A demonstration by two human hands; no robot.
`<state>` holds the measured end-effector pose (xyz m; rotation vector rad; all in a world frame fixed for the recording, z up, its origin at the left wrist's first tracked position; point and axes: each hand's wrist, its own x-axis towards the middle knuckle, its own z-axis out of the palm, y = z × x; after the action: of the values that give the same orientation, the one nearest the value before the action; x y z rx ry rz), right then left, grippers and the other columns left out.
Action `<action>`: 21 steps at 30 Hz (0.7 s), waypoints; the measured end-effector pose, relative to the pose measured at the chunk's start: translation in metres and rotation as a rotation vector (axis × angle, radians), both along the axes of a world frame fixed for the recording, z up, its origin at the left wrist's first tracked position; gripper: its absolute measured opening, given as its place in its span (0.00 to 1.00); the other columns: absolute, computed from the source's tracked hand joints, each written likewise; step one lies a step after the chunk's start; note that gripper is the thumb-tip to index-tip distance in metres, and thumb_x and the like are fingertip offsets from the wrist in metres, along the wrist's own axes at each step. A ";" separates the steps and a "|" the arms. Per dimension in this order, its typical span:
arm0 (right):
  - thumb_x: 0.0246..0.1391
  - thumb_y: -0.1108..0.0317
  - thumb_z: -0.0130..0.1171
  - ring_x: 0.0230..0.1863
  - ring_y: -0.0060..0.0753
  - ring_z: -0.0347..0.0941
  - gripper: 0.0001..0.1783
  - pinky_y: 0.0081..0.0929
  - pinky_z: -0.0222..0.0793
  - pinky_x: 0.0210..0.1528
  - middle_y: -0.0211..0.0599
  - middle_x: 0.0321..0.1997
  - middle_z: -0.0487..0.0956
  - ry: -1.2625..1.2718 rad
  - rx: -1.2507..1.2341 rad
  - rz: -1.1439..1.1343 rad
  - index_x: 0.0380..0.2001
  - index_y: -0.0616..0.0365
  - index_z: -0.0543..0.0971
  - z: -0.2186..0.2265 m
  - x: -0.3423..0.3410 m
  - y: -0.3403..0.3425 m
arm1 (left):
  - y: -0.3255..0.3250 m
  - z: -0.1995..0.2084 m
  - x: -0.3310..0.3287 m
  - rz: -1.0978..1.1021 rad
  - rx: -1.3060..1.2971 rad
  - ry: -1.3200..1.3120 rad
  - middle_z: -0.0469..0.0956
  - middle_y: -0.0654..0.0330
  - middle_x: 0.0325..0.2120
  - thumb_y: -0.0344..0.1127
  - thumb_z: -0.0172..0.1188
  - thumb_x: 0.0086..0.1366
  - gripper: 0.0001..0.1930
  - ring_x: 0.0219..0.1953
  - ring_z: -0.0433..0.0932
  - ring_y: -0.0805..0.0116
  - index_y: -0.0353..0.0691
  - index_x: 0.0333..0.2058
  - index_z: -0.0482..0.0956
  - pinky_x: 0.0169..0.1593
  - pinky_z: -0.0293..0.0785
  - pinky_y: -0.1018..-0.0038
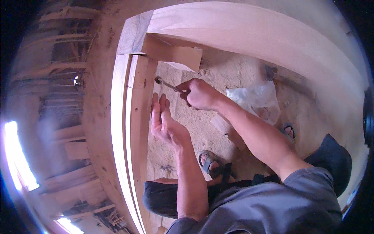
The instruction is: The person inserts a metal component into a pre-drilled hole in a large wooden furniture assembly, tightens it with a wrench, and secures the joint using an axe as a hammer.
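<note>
Wooden frame [140, 89] — dusty floor [165, 160], timber [78, 150]

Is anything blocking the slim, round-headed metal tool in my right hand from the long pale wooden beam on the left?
Nothing visible blocks the slim, round-headed metal tool in your right hand from the long pale wooden beam; your bare left hand sits lower in the picture, beside the beam.

Pale pinkish-tan wooden frame [142, 105], faintly grained; greyish wrench [169, 84]; whitish bag [253, 96]; blue-grey shirt [269, 202]
</note>
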<state>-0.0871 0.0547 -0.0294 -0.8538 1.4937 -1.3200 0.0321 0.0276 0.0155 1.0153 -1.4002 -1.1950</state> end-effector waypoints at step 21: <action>0.54 0.68 0.56 0.38 0.55 0.83 0.10 0.47 0.79 0.42 0.55 0.33 0.83 1.139 0.133 0.239 0.33 0.63 0.82 0.093 0.016 -0.045 | -0.038 -0.020 -0.021 -0.073 0.229 0.608 0.66 0.53 0.64 0.32 0.44 0.71 0.27 0.64 0.65 0.63 0.31 0.67 0.61 0.68 0.56 0.68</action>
<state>-0.0711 0.0094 0.0637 -1.7825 2.1702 -0.4913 0.0106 -0.0103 -0.0041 0.6667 -0.8393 -1.5798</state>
